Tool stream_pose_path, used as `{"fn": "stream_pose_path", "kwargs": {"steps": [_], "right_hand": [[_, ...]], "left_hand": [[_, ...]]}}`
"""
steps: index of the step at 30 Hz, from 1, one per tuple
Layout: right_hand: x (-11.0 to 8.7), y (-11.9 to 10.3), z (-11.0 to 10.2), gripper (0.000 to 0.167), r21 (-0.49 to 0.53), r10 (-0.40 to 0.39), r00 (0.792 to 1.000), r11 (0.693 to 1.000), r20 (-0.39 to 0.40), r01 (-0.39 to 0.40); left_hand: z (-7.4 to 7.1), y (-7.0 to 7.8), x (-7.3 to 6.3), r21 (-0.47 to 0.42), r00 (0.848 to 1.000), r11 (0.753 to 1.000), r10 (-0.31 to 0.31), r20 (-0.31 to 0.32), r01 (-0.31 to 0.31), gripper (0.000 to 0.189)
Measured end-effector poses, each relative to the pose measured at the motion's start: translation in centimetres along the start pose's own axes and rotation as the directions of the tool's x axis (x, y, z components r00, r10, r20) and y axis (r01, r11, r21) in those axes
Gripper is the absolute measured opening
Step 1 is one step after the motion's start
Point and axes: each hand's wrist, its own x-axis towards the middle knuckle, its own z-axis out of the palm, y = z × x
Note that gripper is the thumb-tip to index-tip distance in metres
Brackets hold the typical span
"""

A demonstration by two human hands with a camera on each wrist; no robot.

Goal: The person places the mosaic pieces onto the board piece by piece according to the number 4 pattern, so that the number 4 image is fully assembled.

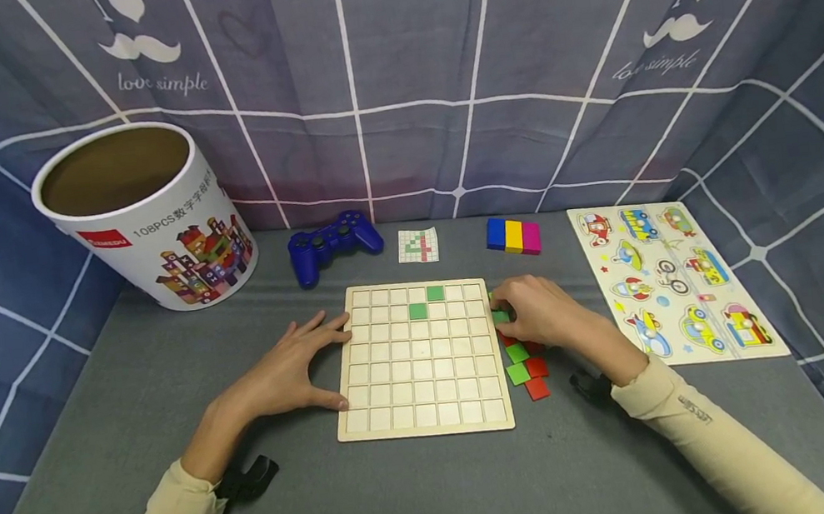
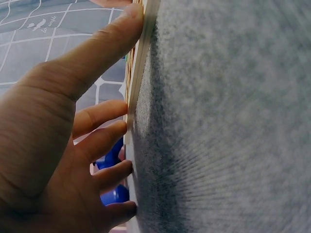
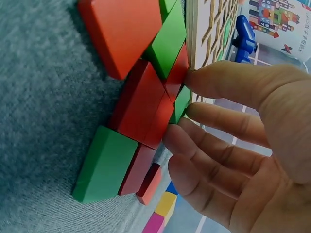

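Note:
A wooden grid board (image 1: 424, 370) lies flat on the grey cloth, with one green tile (image 1: 418, 312) and another green tile (image 1: 435, 293) in its upper cells. The left hand (image 1: 281, 377) rests against the board's left edge, thumb low and spread fingers higher up; the left wrist view shows the thumb (image 2: 104, 43) on the wooden rim. Beside the right edge, the right hand (image 1: 538, 309) pinches a green tile (image 3: 181, 104) between thumb and index finger. Below and around that hand lie loose red tiles (image 3: 141, 102) and green tiles (image 3: 104, 165), partly hidden by it in the head view.
Behind the board are a blue game controller (image 1: 335, 244), a small pattern card (image 1: 418, 246) and blue, yellow and magenta blocks (image 1: 513, 235). A large white bucket (image 1: 152, 226) stands back left. At right lies a vehicle picture board (image 1: 674, 284). Checked curtains enclose the table.

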Motion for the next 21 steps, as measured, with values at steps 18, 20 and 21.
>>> {"fn": "stream_pose_path", "kwargs": {"steps": [18, 20, 21], "right_hand": [[1.8, 2.3, 0.0, 0.023, -0.024, 0.031, 0.998, 0.999, -0.06, -0.033], [2.0, 2.4, 0.0, 0.021, -0.015, 0.043, 0.998, 0.999, -0.05, -0.044], [2.1, 2.4, -0.1, 0.021, -0.014, 0.047, 0.998, 0.999, -0.046, -0.048]], "left_hand": [[0.0, -0.1, -0.1, -0.003, 1.0, 1.0, 0.002, -0.001, -0.002, 0.095], [0.0, -0.1, -0.1, -0.002, 1.0, 1.0, 0.001, 0.0, -0.001, 0.095], [0.0, -0.1, 0.0, -0.002, 1.0, 1.0, 0.001, -0.001, -0.001, 0.095]]}}
